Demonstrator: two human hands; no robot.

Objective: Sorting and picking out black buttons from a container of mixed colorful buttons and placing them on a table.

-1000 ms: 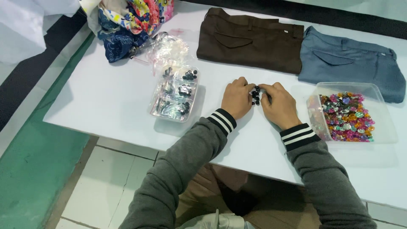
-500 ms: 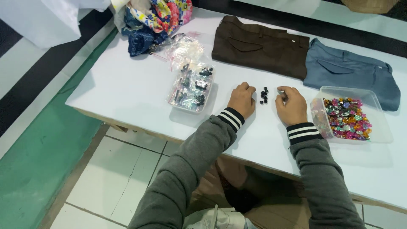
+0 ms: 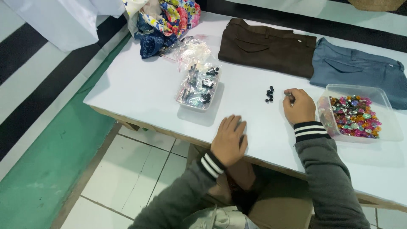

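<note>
two hands apart now; half a second ago both sat close on either side of the small black beads [image 3: 269, 94]. left hand [image 3: 229, 140] has drawn back toward the near table edge, flat, palm down, fingers spread, holding nothing. right hand [image 3: 299, 106] stays just right of the beads, fingers curled under; cannot tell whether it pinches a bead, the fingertips are hidden. beads lie loose in a small cluster on the white table [image 3: 144, 89], between the clear tray of dark pieces [image 3: 199, 87] and the right hand, touching neither. clear tub of coloured gems [image 3: 355, 116] just right of the right wrist. brown trousers [image 3: 267, 46] and blue-grey trousers [image 3: 360, 70] folded at the far edge, the blue-grey pair cut off at the frame. patterned cloth heap [image 3: 165, 19] cut off at top. tray contents too small to make out.
</note>
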